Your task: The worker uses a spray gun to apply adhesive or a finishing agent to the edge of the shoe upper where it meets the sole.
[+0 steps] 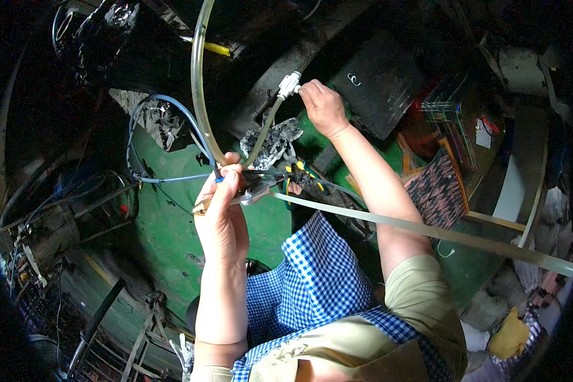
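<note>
My left hand is closed around a translucent hose that comes down from the top edge. A thin blue tube loops to the left and meets the hose at my fingertips. Up and to the right, a shorter yellowish hose piece rises from my left hand to a white plastic valve. The thumb and fingers of my right hand pinch the valve's right side. Beside my left fingers is a shiny fitting, partly hidden. From near it a pale tube stretches right, across my right forearm.
Yellow-and-black tool handles show just right of my left hand. A dark flat panel stands beyond my right hand. Dark machinery with cables occupies the left side. The floor is green; cloths lie at lower right.
</note>
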A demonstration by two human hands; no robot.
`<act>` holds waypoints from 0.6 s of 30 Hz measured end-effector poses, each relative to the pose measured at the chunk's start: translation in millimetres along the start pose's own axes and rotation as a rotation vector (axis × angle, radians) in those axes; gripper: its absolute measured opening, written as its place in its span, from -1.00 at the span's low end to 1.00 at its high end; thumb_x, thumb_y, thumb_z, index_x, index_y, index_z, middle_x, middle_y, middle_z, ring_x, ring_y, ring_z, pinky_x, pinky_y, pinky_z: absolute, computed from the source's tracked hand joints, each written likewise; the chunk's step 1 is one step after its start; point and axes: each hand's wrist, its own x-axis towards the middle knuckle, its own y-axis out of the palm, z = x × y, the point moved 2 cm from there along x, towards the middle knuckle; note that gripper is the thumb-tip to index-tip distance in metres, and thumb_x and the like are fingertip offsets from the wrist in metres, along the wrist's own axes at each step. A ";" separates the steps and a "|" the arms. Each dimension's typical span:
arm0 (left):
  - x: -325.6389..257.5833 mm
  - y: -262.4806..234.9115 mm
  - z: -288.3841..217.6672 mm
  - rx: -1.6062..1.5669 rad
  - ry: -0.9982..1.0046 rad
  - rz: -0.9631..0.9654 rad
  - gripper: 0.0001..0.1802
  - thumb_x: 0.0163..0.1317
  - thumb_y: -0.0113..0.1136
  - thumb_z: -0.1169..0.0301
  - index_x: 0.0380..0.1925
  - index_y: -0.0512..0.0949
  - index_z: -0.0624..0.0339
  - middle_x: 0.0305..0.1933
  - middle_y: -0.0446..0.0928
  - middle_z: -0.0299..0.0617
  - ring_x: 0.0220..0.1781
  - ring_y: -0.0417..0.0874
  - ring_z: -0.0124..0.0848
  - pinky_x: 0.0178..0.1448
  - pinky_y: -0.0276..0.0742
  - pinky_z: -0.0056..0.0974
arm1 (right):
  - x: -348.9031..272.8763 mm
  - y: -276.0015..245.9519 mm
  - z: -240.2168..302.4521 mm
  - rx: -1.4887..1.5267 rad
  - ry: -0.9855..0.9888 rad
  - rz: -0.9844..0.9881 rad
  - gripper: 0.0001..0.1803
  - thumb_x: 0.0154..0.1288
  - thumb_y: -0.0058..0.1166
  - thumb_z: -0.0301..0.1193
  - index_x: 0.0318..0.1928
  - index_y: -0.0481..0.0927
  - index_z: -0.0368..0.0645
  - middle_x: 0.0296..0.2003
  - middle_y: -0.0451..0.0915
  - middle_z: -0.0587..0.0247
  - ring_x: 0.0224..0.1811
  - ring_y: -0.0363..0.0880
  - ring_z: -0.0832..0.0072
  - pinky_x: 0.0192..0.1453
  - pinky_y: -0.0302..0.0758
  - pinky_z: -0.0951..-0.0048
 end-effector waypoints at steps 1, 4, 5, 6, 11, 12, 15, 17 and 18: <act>0.2 -0.2 0.3 -0.005 0.001 0.000 -0.70 0.37 0.35 0.39 0.04 0.70 0.29 0.15 0.71 -0.18 0.16 0.64 -0.47 0.42 0.41 -0.28 | -0.6 -0.2 -0.8 0.003 0.014 0.001 -0.83 0.47 0.19 -0.36 -0.14 0.54 -0.18 -0.26 0.57 0.05 -0.21 0.63 -0.03 -0.18 0.57 0.08; 0.2 0.9 -0.7 -0.016 0.006 0.006 -0.70 0.38 0.34 0.38 0.05 0.70 0.28 0.14 0.71 -0.19 0.14 0.64 -0.48 0.41 0.43 -0.28 | -2.3 -1.8 -4.2 -0.004 0.054 0.008 -0.73 0.45 0.24 -0.26 -0.10 0.51 -0.16 -0.21 0.57 0.04 -0.17 0.64 -0.05 -0.15 0.59 0.04; 0.0 2.0 -1.4 -0.018 0.005 0.008 -0.70 0.38 0.34 0.38 0.05 0.70 0.27 0.15 0.71 -0.19 0.14 0.65 -0.48 0.40 0.44 -0.28 | -2.8 -2.6 -5.2 -0.015 0.057 0.006 -0.71 0.44 0.24 -0.24 -0.07 0.51 -0.17 -0.20 0.57 0.04 -0.16 0.64 -0.05 -0.14 0.59 0.04; -0.4 3.4 -2.5 -0.021 0.005 0.010 -0.70 0.38 0.33 0.38 0.05 0.70 0.27 0.15 0.72 -0.19 0.13 0.65 -0.49 0.39 0.45 -0.28 | -3.1 -3.4 -6.0 -0.026 0.060 0.004 -0.68 0.44 0.25 -0.22 -0.05 0.51 -0.17 -0.19 0.57 0.03 -0.15 0.64 -0.06 -0.13 0.59 0.04; -3.0 12.4 -7.2 -0.059 0.002 -0.024 -0.63 0.36 0.39 0.40 0.11 0.67 0.35 -0.06 0.71 -0.32 -0.10 0.63 -0.58 0.18 0.48 -0.43 | -3.6 -12.3 -8.3 -0.042 0.041 -0.057 -0.78 0.49 0.17 -0.26 -0.09 0.55 -0.16 -0.21 0.58 0.08 -0.19 0.65 -0.01 -0.16 0.60 0.06; -3.3 13.9 -7.8 -0.060 0.000 -0.029 -0.63 0.36 0.39 0.40 0.11 0.67 0.35 -0.06 0.71 -0.32 -0.10 0.63 -0.58 0.19 0.48 -0.43 | -2.9 -13.5 -8.5 -0.050 0.047 -0.053 -0.79 0.50 0.15 -0.27 -0.10 0.56 -0.15 -0.22 0.58 0.10 -0.20 0.66 0.00 -0.17 0.60 0.07; -3.8 15.9 -8.6 -0.064 -0.008 -0.033 -0.63 0.36 0.40 0.40 0.11 0.67 0.34 -0.06 0.71 -0.32 -0.09 0.63 -0.58 0.19 0.48 -0.42 | -0.1 -15.5 -6.7 -0.075 0.007 -0.080 -0.83 0.51 0.14 -0.30 -0.17 0.57 -0.14 -0.27 0.58 0.13 -0.24 0.66 0.04 -0.21 0.60 0.10; -3.9 15.0 -8.1 -0.069 -0.014 -0.031 -0.63 0.36 0.40 0.40 0.11 0.68 0.34 -0.06 0.72 -0.33 -0.09 0.64 -0.58 0.19 0.48 -0.42 | 1.1 -15.0 -4.7 -0.103 -0.012 -0.074 -0.83 0.51 0.14 -0.31 -0.20 0.56 -0.13 -0.29 0.57 0.14 -0.26 0.66 0.06 -0.23 0.60 0.11; -3.8 14.0 -7.5 -0.072 -0.017 -0.029 -0.63 0.35 0.40 0.40 0.11 0.68 0.33 -0.06 0.72 -0.33 -0.09 0.64 -0.58 0.19 0.48 -0.42 | 1.6 -14.5 -3.8 -0.117 -0.020 -0.071 -0.84 0.50 0.15 -0.32 -0.22 0.56 -0.12 -0.30 0.57 0.15 -0.27 0.67 0.07 -0.24 0.61 0.12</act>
